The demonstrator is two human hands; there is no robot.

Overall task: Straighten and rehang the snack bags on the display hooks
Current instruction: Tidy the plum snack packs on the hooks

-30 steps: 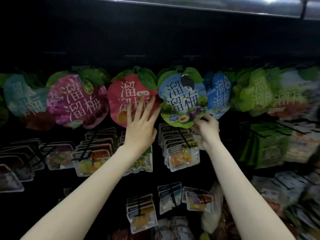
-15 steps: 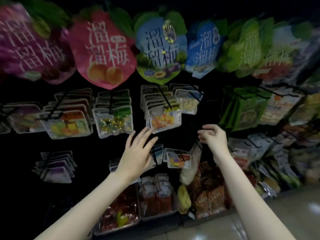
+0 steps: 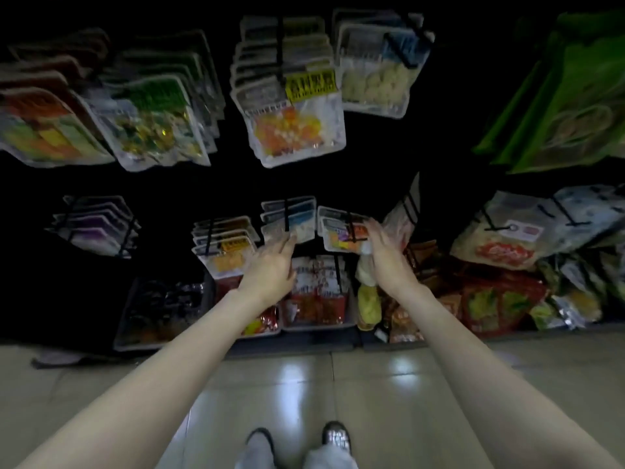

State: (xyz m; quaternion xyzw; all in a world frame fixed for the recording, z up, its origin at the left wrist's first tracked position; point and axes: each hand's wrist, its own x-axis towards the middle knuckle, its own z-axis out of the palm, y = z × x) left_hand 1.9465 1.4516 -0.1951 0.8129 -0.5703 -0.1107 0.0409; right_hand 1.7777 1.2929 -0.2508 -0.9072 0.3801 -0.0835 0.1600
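1. The head view looks down at a dark shop wall full of hooks, with a shiny tiled floor (image 3: pixel 338 377) below.
2. The left hand (image 3: pixel 270 269) is open. Its fingers are straight and reach up to the small clear snack bag with a blue label (image 3: pixel 297 220), which hangs on a black hook (image 3: pixel 286 211) in the low middle row.
3. The right hand (image 3: pixel 384 255) is open too. Its fingers touch the side of the small clear snack bag with orange and purple bits (image 3: pixel 341 236), just beside the blue one.
4. This could go wrong: neither hand grips a bag yet, so a push could slide a bag off its hook. It would drop into the clear plastic bins of red packets (image 3: pixel 318 299) below.
5. The light is poor and the picture is blurry, so I think the small hole at the top of a bag would be hard to line up with the hook.
6. The bags hang in little stacks, one behind the other. A tug on the front bag could pull the others crooked.
7. The two bags look flat, shiny and slippery, and the orange one hangs a bit tilted.
8. Higher up hangs a bigger clear bag with orange and yellow sweets (image 3: pixel 294 130), well apart from both hands.
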